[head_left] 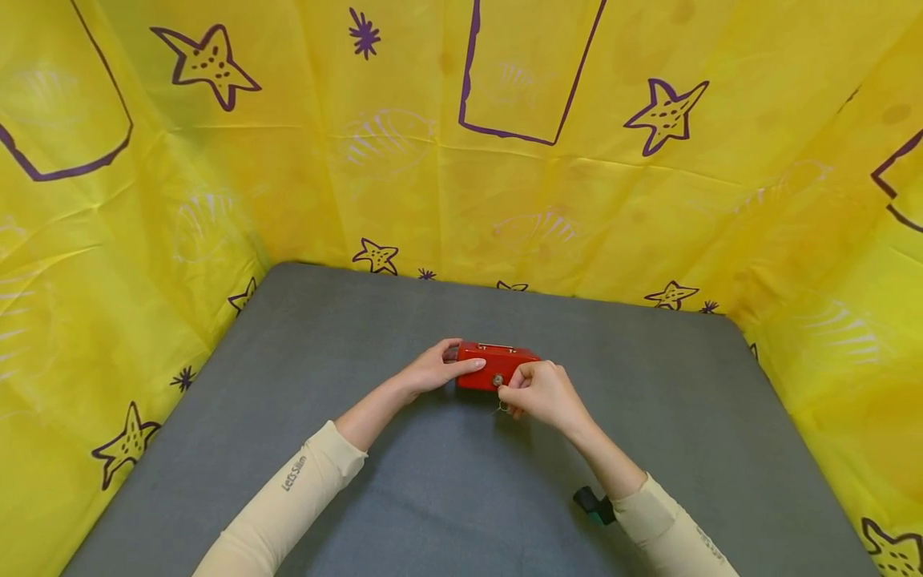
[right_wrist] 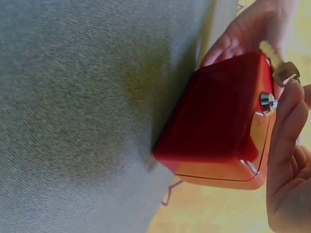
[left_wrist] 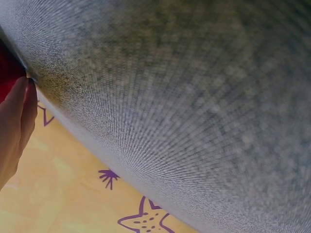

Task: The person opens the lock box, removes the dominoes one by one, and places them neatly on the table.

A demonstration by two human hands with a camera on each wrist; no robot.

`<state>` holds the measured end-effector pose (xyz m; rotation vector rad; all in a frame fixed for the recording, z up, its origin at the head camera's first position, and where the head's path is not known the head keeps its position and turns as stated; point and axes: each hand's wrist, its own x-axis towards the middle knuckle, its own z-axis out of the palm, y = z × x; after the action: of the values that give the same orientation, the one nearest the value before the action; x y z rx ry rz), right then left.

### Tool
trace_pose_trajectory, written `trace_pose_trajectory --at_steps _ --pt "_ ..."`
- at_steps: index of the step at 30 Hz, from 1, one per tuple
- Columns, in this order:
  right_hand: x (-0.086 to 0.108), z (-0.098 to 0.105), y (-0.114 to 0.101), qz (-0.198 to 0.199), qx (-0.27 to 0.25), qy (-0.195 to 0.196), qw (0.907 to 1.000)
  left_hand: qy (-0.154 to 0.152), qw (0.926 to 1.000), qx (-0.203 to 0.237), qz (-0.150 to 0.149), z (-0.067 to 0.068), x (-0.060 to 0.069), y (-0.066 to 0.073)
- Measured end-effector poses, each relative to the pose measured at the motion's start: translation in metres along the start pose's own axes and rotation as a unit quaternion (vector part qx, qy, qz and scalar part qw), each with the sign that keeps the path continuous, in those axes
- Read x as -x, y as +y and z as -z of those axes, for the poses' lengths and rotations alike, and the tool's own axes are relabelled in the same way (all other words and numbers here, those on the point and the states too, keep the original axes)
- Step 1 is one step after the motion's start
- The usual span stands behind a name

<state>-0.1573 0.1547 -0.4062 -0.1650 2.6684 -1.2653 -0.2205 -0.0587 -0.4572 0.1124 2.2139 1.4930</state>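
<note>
A small red cash box with a thin carrying handle on top stands on the grey surface. Its round silver lock sits in the front face, with a key's tip in it. My left hand grips the box's left end, thumb across the front and fingers round the far side. Thumb and forefinger of my right hand pinch the key at the lock, mostly hiding it. A second key hangs from the same ring beside those fingers. The left wrist view shows just the fingers and a red corner.
Grey cloth covers the table. Yellow curtains with purple starfish drawings enclose its back and sides. A black strap piece shows by the right forearm.
</note>
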Motion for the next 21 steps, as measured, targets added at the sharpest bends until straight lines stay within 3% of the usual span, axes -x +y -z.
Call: trace_pose_trajectory --at_steps 11,17,21 --pt "0.0002 -0.0001 -0.0028 0.042 0.025 0.024 0.9985 -0.008 0.9998 0.014 -0.015 0.0011 -0.0002 -0.0019" --pt "0.0012 -0.0007 -0.0063 0.098 0.08 0.072 0.9894 -0.008 0.9997 0.019 -0.015 0.0011 -0.0002 -0.0023" --pt "0.0021 -0.0016 -0.0057 0.104 0.08 0.078 0.9883 -0.008 0.9997 0.016 -0.016 0.0007 0.0001 -0.0023"
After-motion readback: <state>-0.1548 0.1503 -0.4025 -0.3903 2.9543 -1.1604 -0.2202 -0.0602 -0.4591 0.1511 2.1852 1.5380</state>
